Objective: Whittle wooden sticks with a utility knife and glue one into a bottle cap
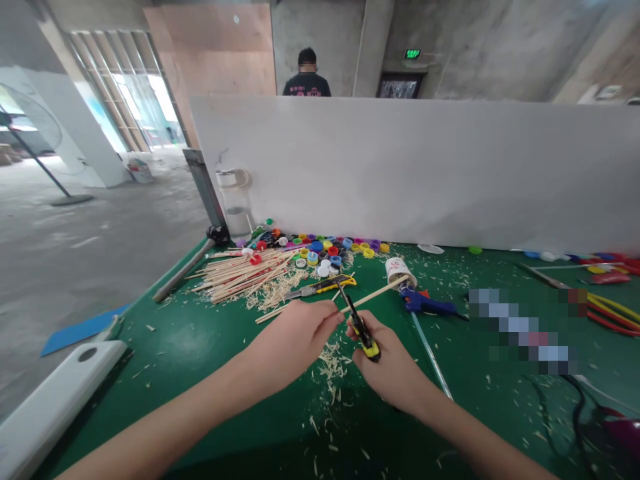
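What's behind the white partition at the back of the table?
Behind the white partition, a person shows from about the shoulders up, with a grey wall and a lit green sign beyond. Anything lower there is covered by the board.

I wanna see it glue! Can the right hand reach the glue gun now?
Probably yes: the glue gun lies near the right hand, nothing tall between, though the knife that hand holds may need setting down.

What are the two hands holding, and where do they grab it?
The right hand holds a black-and-yellow knife by its handle. The left hand pinches a wooden stick toward its near end, which the fingers hide.
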`<action>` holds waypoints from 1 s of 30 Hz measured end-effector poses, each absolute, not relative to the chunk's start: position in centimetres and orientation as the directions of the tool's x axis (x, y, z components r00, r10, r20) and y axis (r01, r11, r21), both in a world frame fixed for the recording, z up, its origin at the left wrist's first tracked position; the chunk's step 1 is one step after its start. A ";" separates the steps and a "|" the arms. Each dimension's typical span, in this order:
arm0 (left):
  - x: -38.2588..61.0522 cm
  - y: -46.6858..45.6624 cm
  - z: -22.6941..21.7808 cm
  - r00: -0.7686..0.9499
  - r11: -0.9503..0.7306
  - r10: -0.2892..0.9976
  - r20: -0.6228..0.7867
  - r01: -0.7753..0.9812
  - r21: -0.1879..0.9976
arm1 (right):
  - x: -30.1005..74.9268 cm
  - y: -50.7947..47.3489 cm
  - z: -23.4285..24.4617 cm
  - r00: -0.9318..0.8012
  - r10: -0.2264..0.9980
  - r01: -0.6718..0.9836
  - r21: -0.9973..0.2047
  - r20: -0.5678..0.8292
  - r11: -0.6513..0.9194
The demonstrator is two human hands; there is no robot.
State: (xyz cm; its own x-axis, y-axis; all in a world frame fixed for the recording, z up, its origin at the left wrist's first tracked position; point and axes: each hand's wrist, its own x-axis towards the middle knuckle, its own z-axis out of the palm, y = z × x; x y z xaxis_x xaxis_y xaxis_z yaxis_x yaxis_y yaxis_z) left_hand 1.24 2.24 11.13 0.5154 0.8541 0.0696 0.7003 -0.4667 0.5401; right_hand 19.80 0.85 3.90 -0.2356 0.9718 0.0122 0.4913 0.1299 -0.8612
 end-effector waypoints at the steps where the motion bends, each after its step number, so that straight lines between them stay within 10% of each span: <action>1: 1.2 2.3 11.0 0.520 -0.467 0.851 0.068 0.692 0.551 | 19.8 0.9 3.9 -0.236 0.972 0.497 -0.857 0.020 0.138; 10: 1.5 2.0 10.7 0.514 -0.474 0.855 0.064 0.726 0.498 | 20.1 1.0 3.7 -0.245 0.967 0.505 -0.843 0.068 0.187; 30: 1.3 1.9 7.7 0.624 -0.632 0.750 0.221 0.774 -0.042 | 20.4 1.3 3.8 -0.307 0.951 0.444 -0.879 0.033 0.174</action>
State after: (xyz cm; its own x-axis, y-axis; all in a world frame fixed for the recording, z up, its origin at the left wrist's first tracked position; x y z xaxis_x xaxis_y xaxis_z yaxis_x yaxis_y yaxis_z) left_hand 1.34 1.92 7.72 0.6240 0.7497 0.2206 0.7739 -0.6319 -0.0417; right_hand 20.41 1.30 3.82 -0.3074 0.9510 0.0327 0.4435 0.1736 -0.8793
